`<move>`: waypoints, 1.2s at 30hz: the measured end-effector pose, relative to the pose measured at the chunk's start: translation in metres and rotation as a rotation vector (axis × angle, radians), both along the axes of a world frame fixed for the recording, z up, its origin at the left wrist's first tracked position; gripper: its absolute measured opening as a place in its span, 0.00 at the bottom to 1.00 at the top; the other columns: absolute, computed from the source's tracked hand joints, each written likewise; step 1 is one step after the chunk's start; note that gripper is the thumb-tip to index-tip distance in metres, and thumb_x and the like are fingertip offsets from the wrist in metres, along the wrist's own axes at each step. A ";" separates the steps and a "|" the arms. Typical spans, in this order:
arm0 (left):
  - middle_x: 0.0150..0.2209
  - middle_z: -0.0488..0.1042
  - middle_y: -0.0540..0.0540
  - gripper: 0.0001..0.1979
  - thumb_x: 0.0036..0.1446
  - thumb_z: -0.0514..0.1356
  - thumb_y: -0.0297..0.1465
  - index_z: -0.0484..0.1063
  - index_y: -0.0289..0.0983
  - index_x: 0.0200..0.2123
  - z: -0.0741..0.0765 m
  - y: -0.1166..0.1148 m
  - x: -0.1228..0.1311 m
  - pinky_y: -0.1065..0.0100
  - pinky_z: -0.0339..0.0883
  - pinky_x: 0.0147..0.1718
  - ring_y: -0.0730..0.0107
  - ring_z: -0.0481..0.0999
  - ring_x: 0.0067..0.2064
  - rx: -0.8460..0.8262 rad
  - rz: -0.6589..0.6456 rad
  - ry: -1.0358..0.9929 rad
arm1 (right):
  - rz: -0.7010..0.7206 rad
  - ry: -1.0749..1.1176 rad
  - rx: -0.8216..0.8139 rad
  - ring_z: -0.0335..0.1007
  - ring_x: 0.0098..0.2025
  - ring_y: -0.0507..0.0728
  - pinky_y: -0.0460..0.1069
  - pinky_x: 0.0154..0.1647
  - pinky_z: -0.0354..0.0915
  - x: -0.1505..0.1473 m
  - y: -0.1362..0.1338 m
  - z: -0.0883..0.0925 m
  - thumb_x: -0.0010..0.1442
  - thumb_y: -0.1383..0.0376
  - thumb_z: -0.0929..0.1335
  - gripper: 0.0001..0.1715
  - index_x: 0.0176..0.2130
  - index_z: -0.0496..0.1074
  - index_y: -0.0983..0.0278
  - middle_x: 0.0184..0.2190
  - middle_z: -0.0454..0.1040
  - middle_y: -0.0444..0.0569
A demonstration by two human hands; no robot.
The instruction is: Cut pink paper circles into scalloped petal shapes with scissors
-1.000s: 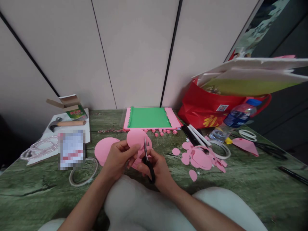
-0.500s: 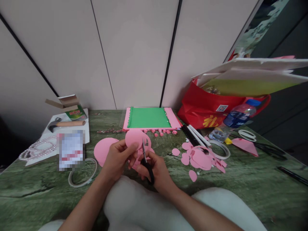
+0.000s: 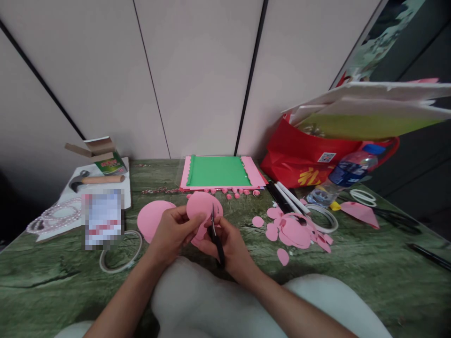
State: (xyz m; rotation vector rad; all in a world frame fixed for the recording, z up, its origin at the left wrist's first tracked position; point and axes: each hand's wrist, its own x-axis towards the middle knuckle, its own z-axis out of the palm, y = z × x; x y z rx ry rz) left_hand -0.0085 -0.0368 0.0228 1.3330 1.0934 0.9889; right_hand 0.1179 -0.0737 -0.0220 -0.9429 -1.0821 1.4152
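Note:
Pinched between the fingers of my left hand [image 3: 175,231] is a round pink paper disc [image 3: 200,205], held up off the table. My right hand [image 3: 229,239] is wrapped round the black handles of a pair of scissors [image 3: 217,245]. The blades point up and lie against the right part of the disc. Under and behind my fingers another piece of pink paper shows, partly hidden. More pink paper circles [image 3: 155,217] lie on the table just left of my left hand. Small rolled pink paper pieces [image 3: 235,191] sit in a row beyond the disc.
A green sheet [image 3: 218,171] rests on pink paper at the back. Pink scraps [image 3: 294,232], a tape roll [image 3: 329,219], a water bottle [image 3: 347,173] and a red bag [image 3: 282,155] are to the right. Left are a hammer [image 3: 102,180], bead strings [image 3: 56,218] and another tape roll [image 3: 105,266].
The disc has turned and shifted slightly right in my left hand. The curved strip at its right edge no longer stands apart, and the scissor blades look closer together.

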 end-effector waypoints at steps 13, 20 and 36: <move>0.12 0.59 0.57 0.11 0.42 0.65 0.31 0.66 0.35 0.17 0.002 -0.001 0.000 0.77 0.45 0.12 0.83 0.54 0.14 0.034 0.030 -0.015 | 0.019 0.036 0.037 0.55 0.21 0.49 0.45 0.23 0.51 0.000 -0.001 0.002 0.42 0.56 0.74 0.23 0.33 0.62 0.61 0.20 0.62 0.38; 0.12 0.59 0.57 0.12 0.44 0.63 0.33 0.65 0.35 0.17 0.003 -0.001 0.001 0.77 0.43 0.12 0.84 0.53 0.14 0.024 0.029 -0.044 | 0.011 0.017 0.025 0.51 0.19 0.47 0.43 0.20 0.48 0.002 -0.002 0.005 0.40 0.58 0.74 0.22 0.31 0.62 0.62 0.18 0.60 0.35; 0.13 0.63 0.56 0.12 0.47 0.63 0.34 0.65 0.35 0.19 0.005 -0.001 0.001 0.78 0.50 0.12 0.83 0.57 0.13 0.029 0.019 -0.130 | -0.003 -0.024 -0.019 0.57 0.14 0.48 0.43 0.15 0.53 0.001 -0.004 0.009 0.39 0.52 0.74 0.23 0.28 0.63 0.61 0.14 0.65 0.38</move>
